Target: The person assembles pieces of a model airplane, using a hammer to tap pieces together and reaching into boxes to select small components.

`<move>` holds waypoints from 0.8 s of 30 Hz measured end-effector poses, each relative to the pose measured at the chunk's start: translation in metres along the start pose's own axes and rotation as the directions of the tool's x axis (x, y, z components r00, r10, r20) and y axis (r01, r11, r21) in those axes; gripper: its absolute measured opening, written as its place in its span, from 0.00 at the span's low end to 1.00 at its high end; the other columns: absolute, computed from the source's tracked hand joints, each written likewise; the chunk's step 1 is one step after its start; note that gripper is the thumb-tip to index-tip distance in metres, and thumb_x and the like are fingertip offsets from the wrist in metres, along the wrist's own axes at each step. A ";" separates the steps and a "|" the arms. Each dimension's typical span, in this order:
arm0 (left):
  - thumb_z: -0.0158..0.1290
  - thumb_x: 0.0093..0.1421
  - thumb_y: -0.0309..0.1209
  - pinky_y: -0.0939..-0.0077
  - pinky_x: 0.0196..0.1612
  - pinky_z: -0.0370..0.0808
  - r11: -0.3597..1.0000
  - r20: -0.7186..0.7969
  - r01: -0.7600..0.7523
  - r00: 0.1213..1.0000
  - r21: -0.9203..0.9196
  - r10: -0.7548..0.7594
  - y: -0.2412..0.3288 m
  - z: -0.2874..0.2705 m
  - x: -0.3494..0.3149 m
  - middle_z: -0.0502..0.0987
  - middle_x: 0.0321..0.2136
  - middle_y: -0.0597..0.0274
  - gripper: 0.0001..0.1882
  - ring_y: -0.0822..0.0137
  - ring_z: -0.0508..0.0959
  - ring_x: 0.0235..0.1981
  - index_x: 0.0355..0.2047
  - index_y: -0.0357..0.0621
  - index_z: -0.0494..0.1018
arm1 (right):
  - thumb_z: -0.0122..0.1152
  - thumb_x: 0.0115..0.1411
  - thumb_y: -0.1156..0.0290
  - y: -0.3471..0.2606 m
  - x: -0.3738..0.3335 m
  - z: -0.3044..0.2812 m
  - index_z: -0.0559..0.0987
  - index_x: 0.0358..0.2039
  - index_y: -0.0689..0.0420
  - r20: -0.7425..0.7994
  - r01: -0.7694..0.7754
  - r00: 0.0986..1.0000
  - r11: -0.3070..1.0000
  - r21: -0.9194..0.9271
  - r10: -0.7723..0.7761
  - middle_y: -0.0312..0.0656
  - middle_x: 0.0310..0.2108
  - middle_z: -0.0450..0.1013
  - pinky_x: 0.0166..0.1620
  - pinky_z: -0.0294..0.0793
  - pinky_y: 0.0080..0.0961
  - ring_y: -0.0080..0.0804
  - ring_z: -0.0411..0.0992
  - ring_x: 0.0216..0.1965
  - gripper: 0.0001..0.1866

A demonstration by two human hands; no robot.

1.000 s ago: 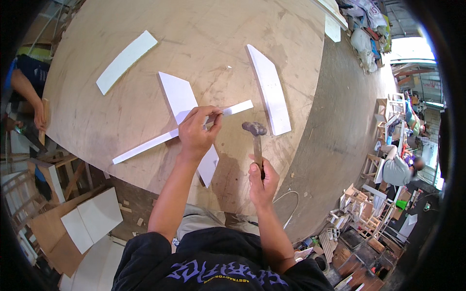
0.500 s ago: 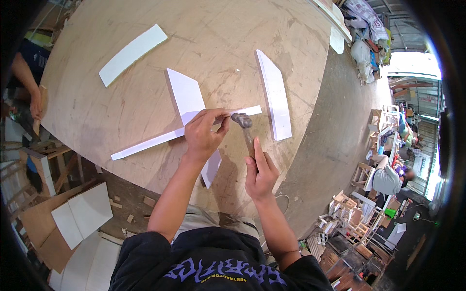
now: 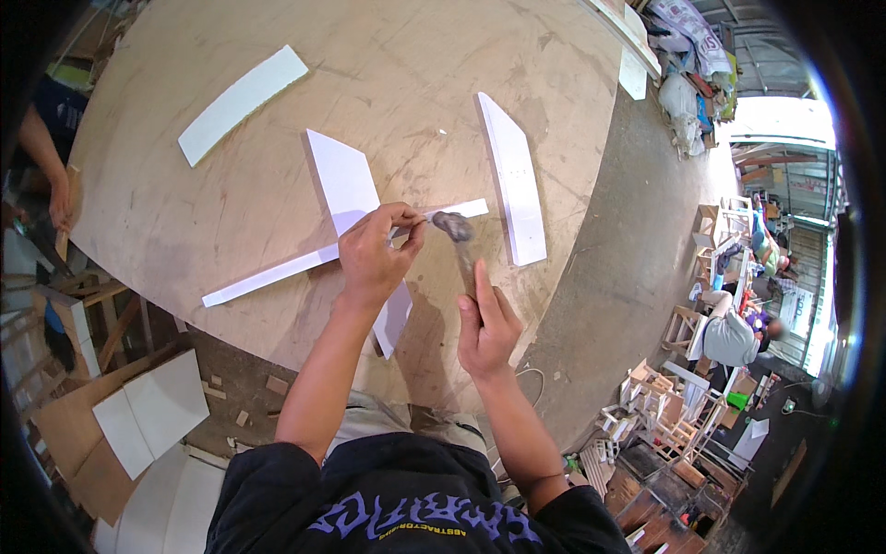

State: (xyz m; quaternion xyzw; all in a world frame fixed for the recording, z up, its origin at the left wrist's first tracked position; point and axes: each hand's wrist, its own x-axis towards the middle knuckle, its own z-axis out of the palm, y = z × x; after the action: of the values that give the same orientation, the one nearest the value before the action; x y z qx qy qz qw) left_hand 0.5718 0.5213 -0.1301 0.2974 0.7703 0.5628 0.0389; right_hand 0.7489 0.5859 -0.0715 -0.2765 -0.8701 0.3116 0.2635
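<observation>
My right hand (image 3: pixel 490 328) is wrapped round the handle of a hammer (image 3: pixel 453 227), its blurred head close beside my left fingertips. My left hand (image 3: pixel 374 254) is closed in a pinch over a narrow white strip (image 3: pixel 269 276); whatever sits between the fingertips is too small to make out. The strip crosses a white board with slanted ends (image 3: pixel 342 174), whose middle is partly hidden by my left hand and wrist. To the right of the hammer lies another white angled piece (image 3: pixel 514 185), apart from the strip.
Everything rests on a large scuffed wooden tabletop (image 3: pixel 415 83). A curved white piece (image 3: pixel 242 106) lies at its far left. Another person's hand (image 3: pixel 60 203) is at the left edge. White panels (image 3: pixel 152 415) stand at lower left, and wooden frames (image 3: pixel 660 406) are piled at right.
The view has shifted slightly, so the tabletop pieces appear a little further left. The hammer head stays near my left fingertips and is more blurred now. Both grips look the same.
</observation>
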 end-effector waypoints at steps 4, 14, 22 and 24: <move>0.71 0.52 0.18 0.74 0.39 0.85 0.999 0.054 0.028 0.998 -0.023 -0.026 0.004 -0.004 0.001 0.88 0.33 0.61 0.16 0.66 0.90 0.36 0.40 0.43 0.80 | 0.66 0.67 0.78 0.002 0.000 0.004 0.76 0.68 0.59 0.095 -0.041 0.995 0.999 -0.019 0.043 0.44 0.25 0.70 0.27 0.69 0.27 0.31 0.67 0.22 0.29; 0.69 0.54 0.16 0.72 0.42 0.85 0.998 0.070 -0.023 0.997 -0.051 0.027 0.005 -0.007 0.006 0.88 0.37 0.59 0.16 0.64 0.89 0.37 0.43 0.42 0.82 | 0.65 0.69 0.76 -0.005 -0.008 -0.002 0.75 0.69 0.60 0.009 -0.071 0.997 0.997 -0.002 0.071 0.43 0.25 0.70 0.28 0.69 0.27 0.31 0.67 0.22 0.28; 0.70 0.53 0.16 0.72 0.42 0.85 0.999 0.047 0.003 0.999 -0.038 -0.001 0.004 -0.003 0.003 0.88 0.37 0.59 0.16 0.65 0.89 0.37 0.41 0.41 0.82 | 0.66 0.68 0.76 -0.004 0.000 0.005 0.76 0.69 0.59 0.065 -0.040 0.997 0.997 -0.062 0.044 0.45 0.27 0.73 0.29 0.72 0.30 0.34 0.71 0.24 0.28; 0.70 0.53 0.17 0.72 0.41 0.85 0.999 0.034 -0.033 0.999 -0.031 0.034 0.006 -0.004 0.005 0.88 0.36 0.60 0.15 0.65 0.89 0.37 0.41 0.42 0.82 | 0.66 0.68 0.77 -0.003 -0.005 0.003 0.76 0.69 0.59 -0.016 -0.017 1.000 1.000 -0.020 0.016 0.46 0.27 0.73 0.30 0.72 0.30 0.35 0.71 0.24 0.28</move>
State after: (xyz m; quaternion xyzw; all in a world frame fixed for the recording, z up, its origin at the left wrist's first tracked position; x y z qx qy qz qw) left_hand 0.5688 0.5213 -0.1219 0.3193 0.7557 0.5699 0.0474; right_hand 0.7497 0.5803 -0.0726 -0.2889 -0.8686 0.3028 0.2652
